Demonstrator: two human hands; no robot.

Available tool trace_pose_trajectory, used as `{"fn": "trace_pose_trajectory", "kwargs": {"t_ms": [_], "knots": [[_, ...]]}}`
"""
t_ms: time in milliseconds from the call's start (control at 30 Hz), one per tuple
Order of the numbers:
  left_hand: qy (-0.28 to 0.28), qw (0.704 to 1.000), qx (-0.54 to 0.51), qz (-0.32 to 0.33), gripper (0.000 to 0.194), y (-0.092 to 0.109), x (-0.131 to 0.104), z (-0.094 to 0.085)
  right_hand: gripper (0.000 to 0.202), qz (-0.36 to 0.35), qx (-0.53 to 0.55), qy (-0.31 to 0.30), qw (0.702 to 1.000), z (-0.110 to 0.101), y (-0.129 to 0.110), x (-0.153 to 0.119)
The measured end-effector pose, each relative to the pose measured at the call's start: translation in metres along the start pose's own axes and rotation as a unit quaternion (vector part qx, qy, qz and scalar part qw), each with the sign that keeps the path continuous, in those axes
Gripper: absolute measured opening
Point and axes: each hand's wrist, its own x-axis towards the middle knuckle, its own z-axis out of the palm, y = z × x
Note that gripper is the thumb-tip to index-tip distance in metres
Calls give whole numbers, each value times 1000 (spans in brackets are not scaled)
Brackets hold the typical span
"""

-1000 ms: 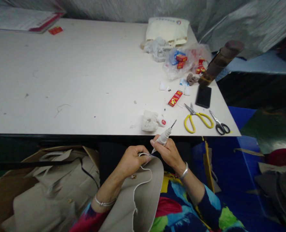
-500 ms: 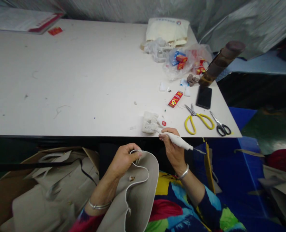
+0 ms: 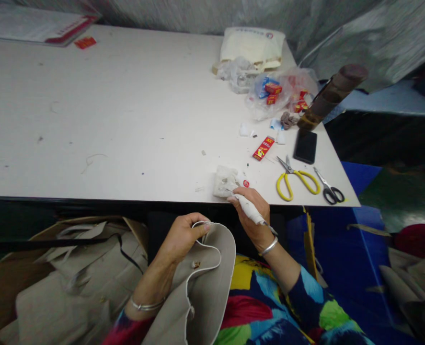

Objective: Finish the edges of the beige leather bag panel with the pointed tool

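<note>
Material (image 3: 215,282), beige with pale edges, fills the bottom centre of the frame, a small gold-coloured fitting (image 3: 196,264) on it. Your left hand (image 3: 183,235) pinches its upper edge between thumb and fingers. Right of centre, your right hand (image 3: 255,218) is wrapped around a white pen-like tool (image 3: 248,208), whose thin tip points left at a whitish block (image 3: 223,179) on the table (image 3: 143,110); you cannot tell whether they touch. Towards the right of the frame lie yellow-handled scissors (image 3: 291,171), with black-handled scissors (image 3: 327,186) just beside them.
</note>
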Motion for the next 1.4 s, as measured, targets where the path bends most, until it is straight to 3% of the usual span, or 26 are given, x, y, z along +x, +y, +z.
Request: {"fn": "trace_pose_trajectory", "kwargs": {"t_ms": [267, 433, 500, 567, 633, 700, 767, 1400], "knots": [[2, 1000, -18, -9, 25, -6, -4, -9, 20, -23, -73, -33, 997, -1, -1, 7], [-16, 1000, -23, -4, 24, -9, -4, -11, 23, 0, -13, 8, 1000, -9, -7, 8], [-25, 999, -26, -4, 25, -9, -3, -11, 23, 46, 61, 6, 997, -11, -12, 6], [-35, 999, -34, -10, 26, -9, -3, -12, 27, 127, 177, -46, 975, -11, -17, 2], [-46, 998, -40, -17, 28, -8, -3, -12, 30, 199, 279, -110, 933, -8, -19, -4], [-52, 997, -44, -22, 30, -8, -4, -14, 32, 234, 332, -145, 902, -4, -18, -9], [-58, 997, -49, -28, 31, -9, -3, -15, 32, 245, 348, -158, 891, -1, -17, -12], [-52, 997, -59, -7, 28, -15, -2, -10, 31, 241, 298, -193, 903, 13, -19, -10]]}}
